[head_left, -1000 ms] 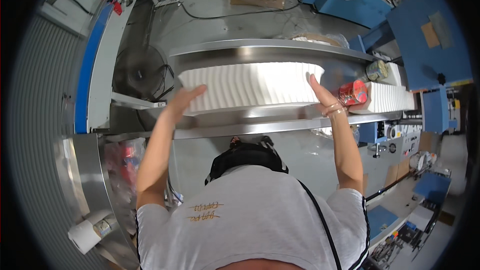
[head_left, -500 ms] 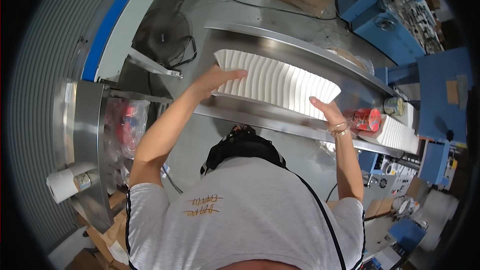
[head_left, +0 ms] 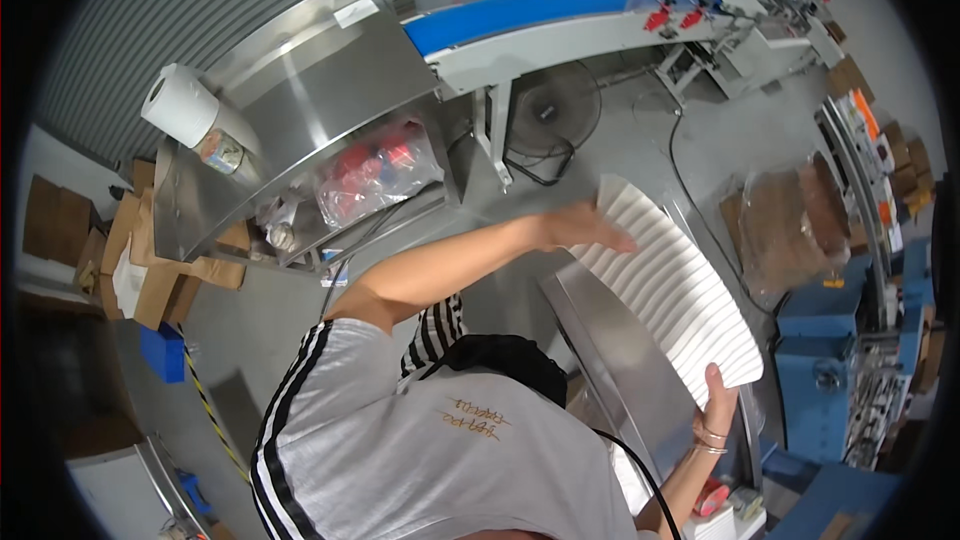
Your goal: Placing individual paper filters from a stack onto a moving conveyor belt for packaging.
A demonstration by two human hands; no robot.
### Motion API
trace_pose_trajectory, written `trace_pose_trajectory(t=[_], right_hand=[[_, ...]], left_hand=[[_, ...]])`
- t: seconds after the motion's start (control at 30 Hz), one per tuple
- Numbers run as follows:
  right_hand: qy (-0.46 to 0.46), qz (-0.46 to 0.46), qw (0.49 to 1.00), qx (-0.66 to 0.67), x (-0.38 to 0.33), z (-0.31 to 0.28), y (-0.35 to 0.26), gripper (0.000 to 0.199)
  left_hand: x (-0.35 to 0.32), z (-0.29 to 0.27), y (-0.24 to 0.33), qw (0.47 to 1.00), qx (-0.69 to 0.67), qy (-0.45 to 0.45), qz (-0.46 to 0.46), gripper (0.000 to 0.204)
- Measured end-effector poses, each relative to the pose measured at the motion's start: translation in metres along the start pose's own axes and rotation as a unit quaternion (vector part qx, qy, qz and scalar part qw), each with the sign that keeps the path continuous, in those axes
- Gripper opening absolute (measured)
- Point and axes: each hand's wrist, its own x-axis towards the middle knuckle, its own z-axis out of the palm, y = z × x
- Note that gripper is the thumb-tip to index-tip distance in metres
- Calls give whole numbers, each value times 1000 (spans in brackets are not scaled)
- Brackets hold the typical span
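Note:
A long curved row of white pieces (head_left: 680,290), packed face to face like ribs, spans between my two hands; I cannot make out their exact kind. My left hand (head_left: 590,228), slightly blurred, presses its far end with the thumb on top. At the near right end, my right hand (head_left: 715,398) grips it, thumb along the edge and the other fingers hidden beneath. Under the row and toward me lies the stainless steel trough (head_left: 612,340), which the row partly covers.
A steel table (head_left: 310,80) at left bears a white paper roll (head_left: 182,108) and a labelled jar (head_left: 222,152). It adjoins a blue-belted conveyor (head_left: 530,22). A floor fan (head_left: 550,112), a plastic-covered carton (head_left: 790,225) and a blue machine (head_left: 825,360) stand around. A red can (head_left: 710,497) is lower right.
My view has swung left toward the steel table and conveyor. The white row, still between both hands, has come away from its place over the trough and now slants down to the right.

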Motion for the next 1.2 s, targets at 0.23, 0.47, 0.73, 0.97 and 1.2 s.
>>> trace_pose_trajectory(t=[0.23, 0.47, 0.73, 0.97, 1.2], right_hand=[[-142, -32, 986, -76, 92, 204, -61, 84], [-413, 75, 892, -168, 195, 472, -32, 52], [-596, 141, 779, -136, 221, 693, 1, 42], [-606, 31, 773, -186, 236, 706, 1, 58], [-636, 59, 713, -290, 276, 686, -23, 55]], left_hand=[[-79, -178, 23, 981, -34, 190, 0, 67], [-221, -353, 2, 919, -106, 379, -33, 79], [-331, -446, 10, 833, -32, 509, -215, 92], [-338, -418, 11, 484, 411, 739, -226, 73], [-145, -351, 39, 577, 410, 707, -9, 58]])
